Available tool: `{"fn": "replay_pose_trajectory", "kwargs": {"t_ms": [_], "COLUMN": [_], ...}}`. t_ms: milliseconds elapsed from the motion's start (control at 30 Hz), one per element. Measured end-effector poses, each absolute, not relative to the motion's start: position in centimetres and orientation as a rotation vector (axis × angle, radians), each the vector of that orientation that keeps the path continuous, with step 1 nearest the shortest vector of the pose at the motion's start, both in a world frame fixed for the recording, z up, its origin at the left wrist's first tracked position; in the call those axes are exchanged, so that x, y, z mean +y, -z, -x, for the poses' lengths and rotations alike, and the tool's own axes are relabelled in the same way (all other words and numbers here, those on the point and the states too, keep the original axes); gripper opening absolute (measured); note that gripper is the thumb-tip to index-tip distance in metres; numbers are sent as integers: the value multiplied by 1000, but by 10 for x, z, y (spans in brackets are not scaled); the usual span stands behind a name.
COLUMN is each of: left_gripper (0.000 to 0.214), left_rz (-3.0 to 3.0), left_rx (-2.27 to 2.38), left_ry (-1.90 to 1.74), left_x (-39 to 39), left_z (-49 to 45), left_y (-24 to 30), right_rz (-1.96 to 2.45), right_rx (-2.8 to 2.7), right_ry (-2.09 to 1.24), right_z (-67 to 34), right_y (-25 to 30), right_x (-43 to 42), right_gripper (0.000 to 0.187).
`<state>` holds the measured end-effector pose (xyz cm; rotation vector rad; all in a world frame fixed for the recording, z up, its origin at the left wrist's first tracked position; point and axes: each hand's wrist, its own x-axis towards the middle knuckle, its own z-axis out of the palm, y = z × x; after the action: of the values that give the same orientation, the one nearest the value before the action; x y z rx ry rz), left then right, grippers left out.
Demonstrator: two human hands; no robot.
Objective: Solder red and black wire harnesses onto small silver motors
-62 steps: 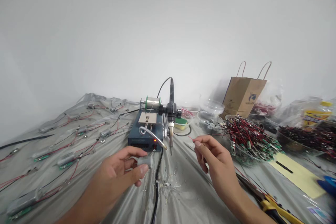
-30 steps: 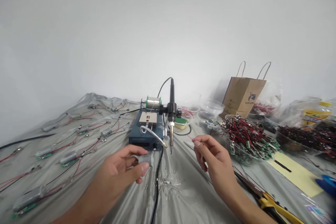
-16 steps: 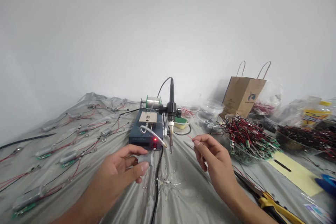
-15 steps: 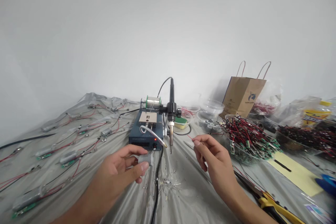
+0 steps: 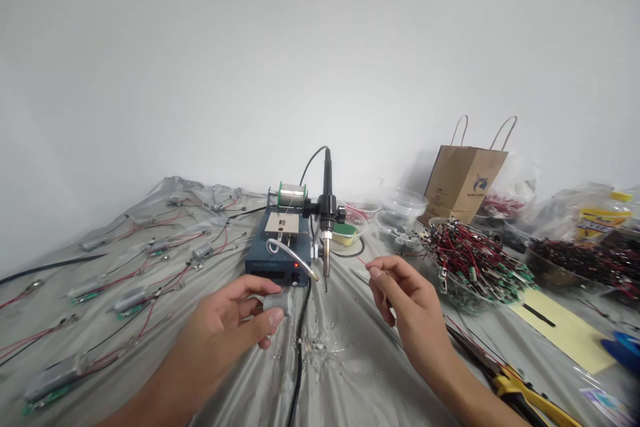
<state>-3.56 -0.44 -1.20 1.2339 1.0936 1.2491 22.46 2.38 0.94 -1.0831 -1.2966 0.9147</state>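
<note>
Cylinder (image 5: 276, 301) partly hidden by left hand (image 5: 227, 323), pliers (image 5: 515, 385) cut off

- Station (image 5: 256, 253): pale lettering on front, too blurred to read; red indicator lit.
- Bag (image 5: 457, 180): dark-blue emblem, line of print beneath, illegible; smaller print on left side, illegible.
- Yellow label (image 5: 597, 221), right: large lettering, illegible.
- Sheet (image 5: 575, 333): one black bar.

A grey cylinder (image 5: 278, 302) and blue soldering station (image 5: 260, 253), left of a thin, apparently red wire (image 5: 363, 263); brown bag (image 5: 460, 180) far right, black-and-yellow pliers (image 5: 509, 384) near right.
</note>
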Motion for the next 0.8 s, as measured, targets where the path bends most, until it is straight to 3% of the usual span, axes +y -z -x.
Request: {"fn": "replay_pose_trajectory", "kwargs": {"t_ms": [800], "left_gripper": [30], "left_rz": [-1242], "left_rx": [1094], "left_ry": [-1232], "left_x": [-4], "left_z": [35], "left_y": [9], "right_rz": [1091], "right_rx": [-1290], "right_ry": [-918], "right_z": [-225], "right_y": [-10], "right_x": [22], "right_gripper": [25]}}
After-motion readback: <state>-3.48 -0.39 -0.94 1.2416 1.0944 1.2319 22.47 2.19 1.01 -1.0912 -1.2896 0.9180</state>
